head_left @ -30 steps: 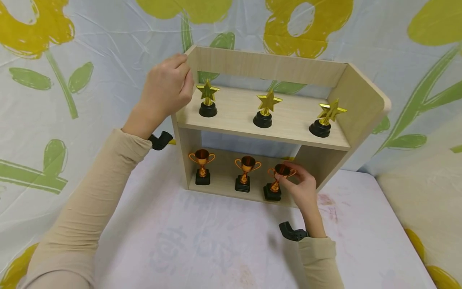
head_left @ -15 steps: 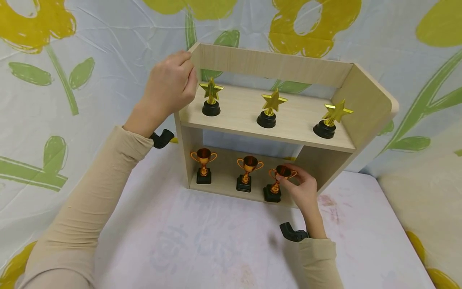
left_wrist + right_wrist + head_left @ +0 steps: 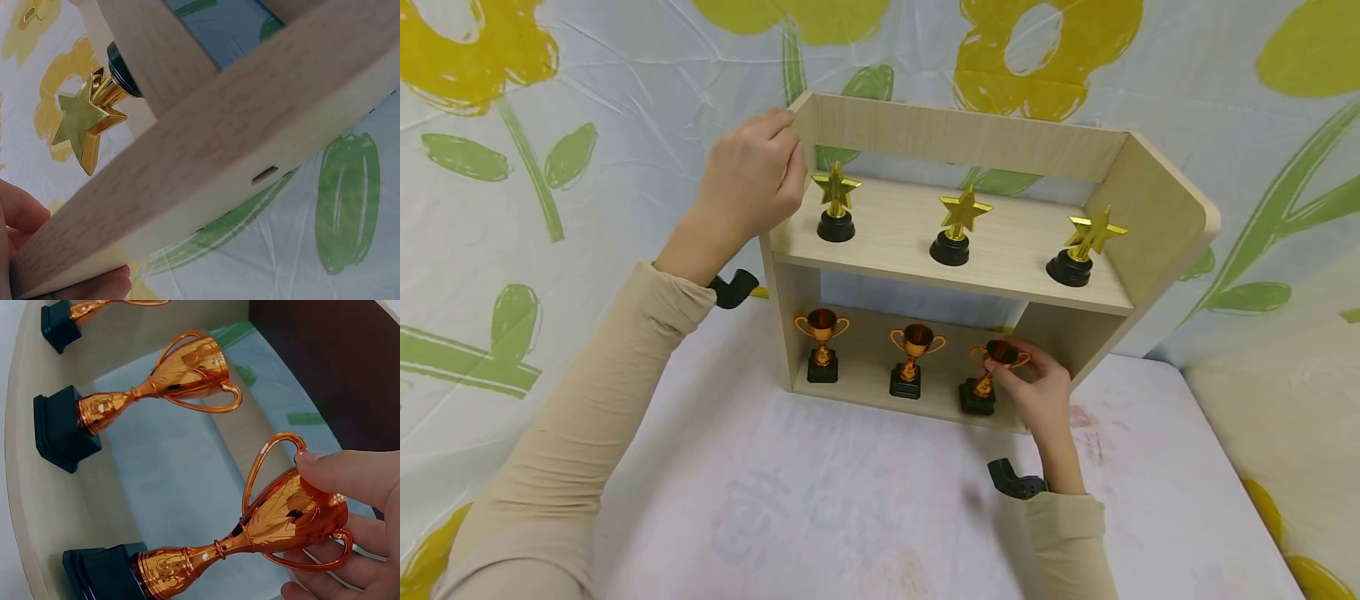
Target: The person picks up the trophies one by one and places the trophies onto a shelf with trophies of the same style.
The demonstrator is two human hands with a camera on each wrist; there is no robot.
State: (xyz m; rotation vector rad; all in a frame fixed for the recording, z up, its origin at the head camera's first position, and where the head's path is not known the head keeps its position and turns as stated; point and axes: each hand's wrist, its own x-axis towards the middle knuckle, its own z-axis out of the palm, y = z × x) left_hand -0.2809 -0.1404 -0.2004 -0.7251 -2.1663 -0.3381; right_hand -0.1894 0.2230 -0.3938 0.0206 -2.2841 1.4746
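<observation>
My right hand [image 3: 1040, 392] pinches the cup of a bronze-coloured trophy [image 3: 294, 515] between thumb and fingers; its black base is at the lower shelf's right part. Two matching trophies, a middle one [image 3: 912, 360] and a left one [image 3: 822, 343], stand beside it on the same shelf. With my left hand [image 3: 752, 177] I grip the upper left side panel [image 3: 175, 169] of the wooden shelf unit [image 3: 880, 268], thumb and fingers on either face of it. Close to that hand, a gold star trophy [image 3: 835, 202] stands on the upper shelf.
Two more star trophies, one in the middle [image 3: 958, 227] and one at the right [image 3: 1085, 247], share the upper shelf. The unit stands on a white-covered table [image 3: 850, 500]. Behind it hangs a flower-patterned cloth [image 3: 640, 108].
My right hand has shifted the right bronze trophy slightly rightward along the lower shelf, away from the middle one. The left hand keeps its grip on the side panel.
</observation>
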